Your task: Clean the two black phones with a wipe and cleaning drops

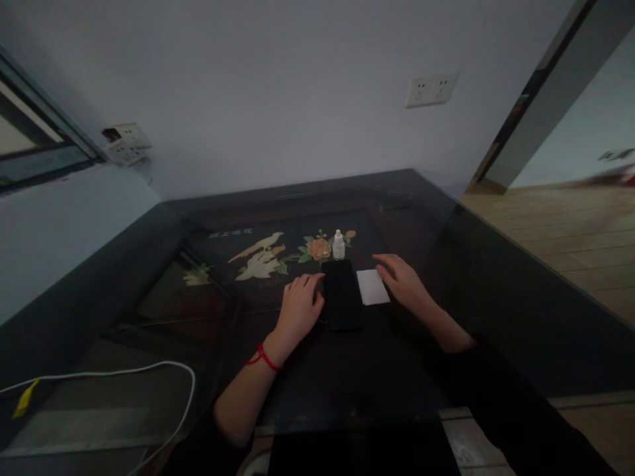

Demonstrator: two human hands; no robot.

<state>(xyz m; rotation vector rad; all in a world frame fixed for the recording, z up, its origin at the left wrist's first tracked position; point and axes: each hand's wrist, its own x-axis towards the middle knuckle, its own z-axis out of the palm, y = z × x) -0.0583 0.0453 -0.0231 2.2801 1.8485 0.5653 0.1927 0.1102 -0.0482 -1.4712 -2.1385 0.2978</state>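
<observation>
On the left, one white cable (114,374), carrying one yellow tag (24,400), loops over the near left part of the dark desk (496,291). Farther off, one wall socket (133,135) sits near the corner. An inlaid design spreads over the far middle of the desk, with two pale birds (260,264) on its left and one large orange flower (318,249) to their right.

Of the two hands, the left hand (301,303) comes first, one red cord (268,359) around its wrist. Its fingers are loosely bent and grasp nothing, the tips at the left edge of one black flat slab (343,297); whether they touch it I cannot tell. The slab lies between the hands, and just beyond its far end one small white bottle (338,247) stands upright.

Just right of the slab lies one white square sheet (373,287). The right hand (404,283) is at its right side, fingers released and spread a little, the thumb by the far right corner. Farther right, two sockets (421,92) sit side by side on the wall (278,92)
</observation>
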